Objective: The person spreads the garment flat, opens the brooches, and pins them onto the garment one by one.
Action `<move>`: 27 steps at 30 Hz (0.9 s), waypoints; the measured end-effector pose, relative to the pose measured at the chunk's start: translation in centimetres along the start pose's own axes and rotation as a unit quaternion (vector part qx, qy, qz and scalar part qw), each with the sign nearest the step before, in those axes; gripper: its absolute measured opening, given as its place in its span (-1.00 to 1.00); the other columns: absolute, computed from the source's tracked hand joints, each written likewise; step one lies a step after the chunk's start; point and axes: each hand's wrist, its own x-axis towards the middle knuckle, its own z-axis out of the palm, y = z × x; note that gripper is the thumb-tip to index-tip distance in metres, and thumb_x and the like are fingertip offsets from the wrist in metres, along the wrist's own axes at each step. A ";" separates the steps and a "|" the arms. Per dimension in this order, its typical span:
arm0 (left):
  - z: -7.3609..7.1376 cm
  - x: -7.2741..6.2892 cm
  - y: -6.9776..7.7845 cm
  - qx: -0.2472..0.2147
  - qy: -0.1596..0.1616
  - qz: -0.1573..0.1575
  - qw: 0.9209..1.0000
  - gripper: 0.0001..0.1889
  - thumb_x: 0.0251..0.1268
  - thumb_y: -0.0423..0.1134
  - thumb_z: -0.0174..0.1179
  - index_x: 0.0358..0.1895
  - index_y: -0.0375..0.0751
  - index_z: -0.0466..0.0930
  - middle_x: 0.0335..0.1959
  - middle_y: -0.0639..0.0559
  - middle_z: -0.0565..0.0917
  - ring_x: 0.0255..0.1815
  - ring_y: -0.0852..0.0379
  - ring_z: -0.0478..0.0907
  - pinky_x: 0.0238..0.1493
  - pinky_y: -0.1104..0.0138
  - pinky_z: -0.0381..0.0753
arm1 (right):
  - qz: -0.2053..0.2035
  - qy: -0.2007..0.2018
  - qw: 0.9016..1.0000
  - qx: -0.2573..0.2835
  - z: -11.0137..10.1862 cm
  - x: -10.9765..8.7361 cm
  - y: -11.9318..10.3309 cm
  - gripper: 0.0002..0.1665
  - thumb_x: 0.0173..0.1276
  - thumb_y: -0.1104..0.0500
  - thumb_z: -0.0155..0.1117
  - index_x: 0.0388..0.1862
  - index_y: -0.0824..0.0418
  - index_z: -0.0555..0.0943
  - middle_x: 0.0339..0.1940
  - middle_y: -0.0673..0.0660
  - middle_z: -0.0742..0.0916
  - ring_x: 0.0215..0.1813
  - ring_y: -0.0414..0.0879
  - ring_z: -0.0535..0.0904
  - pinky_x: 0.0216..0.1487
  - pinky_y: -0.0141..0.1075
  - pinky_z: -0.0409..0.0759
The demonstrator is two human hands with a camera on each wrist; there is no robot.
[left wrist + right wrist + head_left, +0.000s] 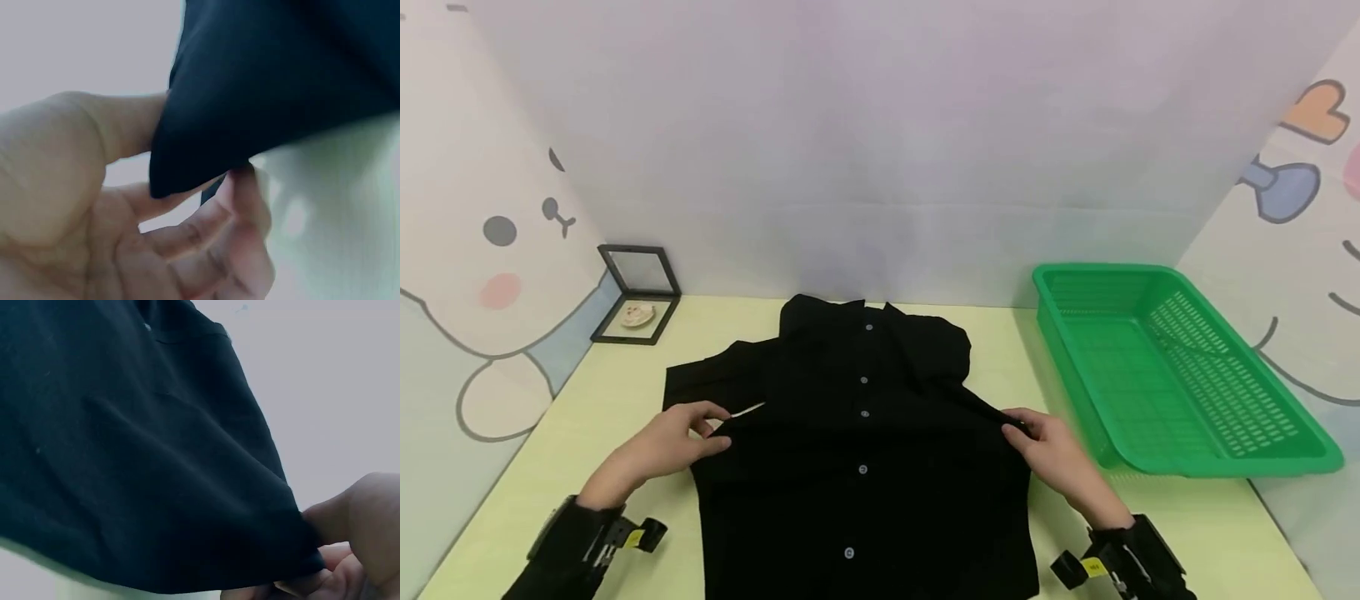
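Observation:
A black button-up shirt (865, 442) lies front up on the table, collar toward the back wall, a row of pale buttons down its middle. My left hand (673, 442) pinches the shirt's left side just below the sleeve (715, 379), which is spread outward. In the left wrist view, a pointed fold of cloth (206, 137) sits between thumb and fingers. On the other side, my right hand (1052, 450) pinches the shirt's right edge. The cloth (175, 487) stretches up from those fingertips in the right wrist view. The lower hem runs out of the head view.
At the right stands a green plastic basket (1075, 358) with perforated sides, close to my right hand. A small black-framed case (658, 321) with a pale round item (637, 315) stands at the back left. Light walls (865, 167) enclose the yellowish table (715, 325).

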 end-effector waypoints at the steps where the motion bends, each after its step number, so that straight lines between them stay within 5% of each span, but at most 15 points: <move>1: 0.1 0.3 -0.1 0.022 0.014 0.001 1.000 -0.57 0.41 -0.22 0.32 0.21 -0.42 0.56 -0.26 -0.05 0.65 -0.32 0.12 0.54 -0.35 0.26 0.49 | 0.002 -0.005 1.000 -0.002 0.0 0.0 0.2 -0.57 0.64 0.15 0.12 0.36 0.30 0.55 0.09 0.24 0.75 -0.05 -0.06 0.69 -0.07 -0.24 0.60; 4: 0.2 1.1 -0.4 0.078 0.075 0.000 0.994 -0.62 0.43 -0.26 0.29 0.16 -0.47 0.57 -0.34 -0.10 0.66 -0.44 0.07 0.54 -0.43 0.22 0.50 | -0.002 -0.015 1.000 -0.004 0.1 -0.1 0.4 -0.58 0.62 0.12 0.16 0.33 0.28 0.57 0.06 0.22 0.75 -0.08 -0.06 0.68 -0.07 -0.22 0.60; 9: -0.2 2.1 -1.1 0.170 0.147 -0.025 0.974 -0.58 0.38 -0.32 0.30 0.21 -0.48 0.54 0.04 -0.53 0.56 -0.09 -0.47 0.57 -0.23 -0.15 0.61 | -0.014 -0.019 1.000 -0.004 0.3 0.1 0.4 -0.60 0.61 0.11 0.18 0.30 0.25 0.59 0.11 0.22 0.73 -0.05 -0.06 0.68 -0.02 -0.18 0.62; 12: -0.3 2.4 -1.8 0.201 0.151 -0.033 0.967 -0.59 0.38 -0.33 0.31 0.22 -0.44 0.56 0.17 -0.59 0.49 0.04 -0.57 0.52 -0.18 -0.22 0.61 | -0.024 -0.014 1.000 -0.002 0.5 0.4 0.4 -0.62 0.60 0.13 0.19 0.28 0.27 0.60 0.10 0.24 0.74 -0.05 -0.05 0.69 -0.03 -0.19 0.62; 17: -0.6 1.4 -2.7 0.221 0.157 -0.041 0.962 -0.68 0.34 -0.35 0.34 0.11 -0.39 0.66 0.04 -0.50 0.57 -0.06 -0.43 0.59 -0.30 -0.07 0.64 | -0.030 0.016 0.999 0.024 0.5 0.7 0.6 -0.66 0.63 0.17 0.14 0.23 0.29 0.63 0.07 0.26 0.76 -0.04 -0.03 0.70 -0.02 -0.23 0.63; 27: -2.5 -2.1 -4.4 0.211 0.136 -0.140 0.958 -0.63 0.32 -0.38 0.30 0.16 -0.40 0.62 0.04 -0.58 0.56 -0.14 -0.50 0.59 -0.51 -0.04 0.54 | 0.006 0.045 0.999 0.029 0.2 0.2 0.2 -0.63 0.64 0.18 0.12 0.22 0.39 0.63 0.06 0.30 0.77 -0.02 0.00 0.71 -0.03 -0.23 0.63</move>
